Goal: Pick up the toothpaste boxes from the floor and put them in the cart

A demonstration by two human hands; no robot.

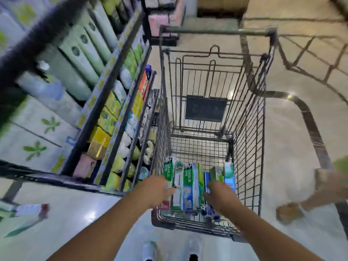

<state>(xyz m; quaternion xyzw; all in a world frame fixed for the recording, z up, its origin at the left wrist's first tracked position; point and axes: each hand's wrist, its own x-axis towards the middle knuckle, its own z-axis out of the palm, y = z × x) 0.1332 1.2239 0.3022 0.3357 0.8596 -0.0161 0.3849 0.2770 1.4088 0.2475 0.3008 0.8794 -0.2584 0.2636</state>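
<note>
— Green and blue toothpaste boxes (190,182): where are they?
— Bunched in the cart (248,140), between my hands.
— Gripping?
— Left hand (160,189) and right hand (219,194) press their sides; how far my fingers curl, I can't tell.

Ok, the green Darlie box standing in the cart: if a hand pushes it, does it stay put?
Probably not. The green Darlie box is tall and narrow, so it looks apt to tip. It seems to lean on neighbouring boxes, which may steady it. Being thin carton, it is likely light and would dent under hard fingers.
</note>
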